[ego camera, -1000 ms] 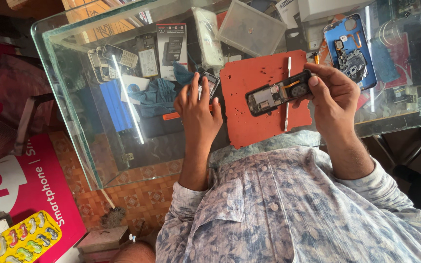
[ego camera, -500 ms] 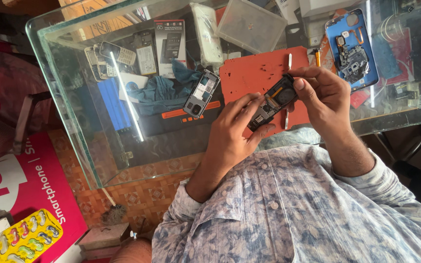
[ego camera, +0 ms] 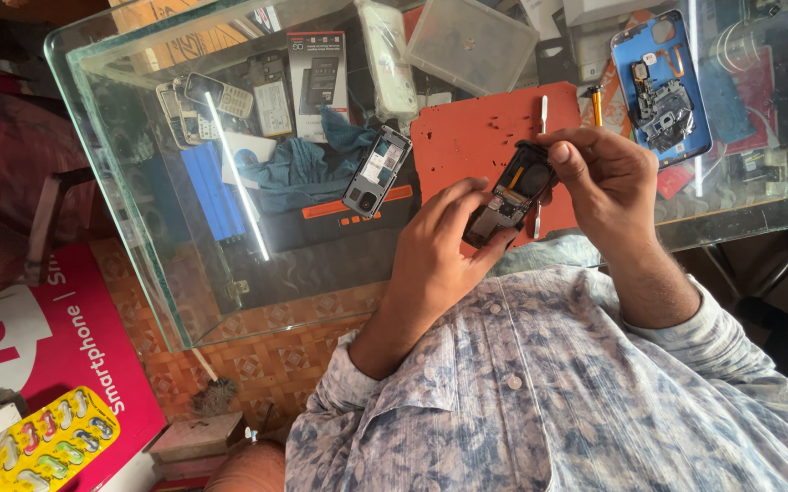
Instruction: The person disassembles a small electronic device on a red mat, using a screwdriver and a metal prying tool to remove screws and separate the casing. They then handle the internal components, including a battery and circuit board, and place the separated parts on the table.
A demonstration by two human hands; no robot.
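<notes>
Both of my hands hold a small opened phone body (ego camera: 514,193) with its circuit board showing, just above the red-orange work mat (ego camera: 476,137). My left hand (ego camera: 435,251) grips the phone's lower end with its fingertips. My right hand (ego camera: 605,182) pinches the upper end, thumb on the edge. A grey phone frame (ego camera: 377,170) lies apart on the glass to the left of my left hand.
The glass counter (ego camera: 166,264) shows old phones, boxes and a blue cloth (ego camera: 296,169) below its top. A white pry tool (ego camera: 544,111), a blue phone shell with parts (ego camera: 663,91) and a clear plastic box (ego camera: 471,41) lie beyond the mat. The floor lies to the left.
My left hand left the grey phone frame on the glass and came right to grip the opened phone. My right hand kept hold and tilted the phone.
</notes>
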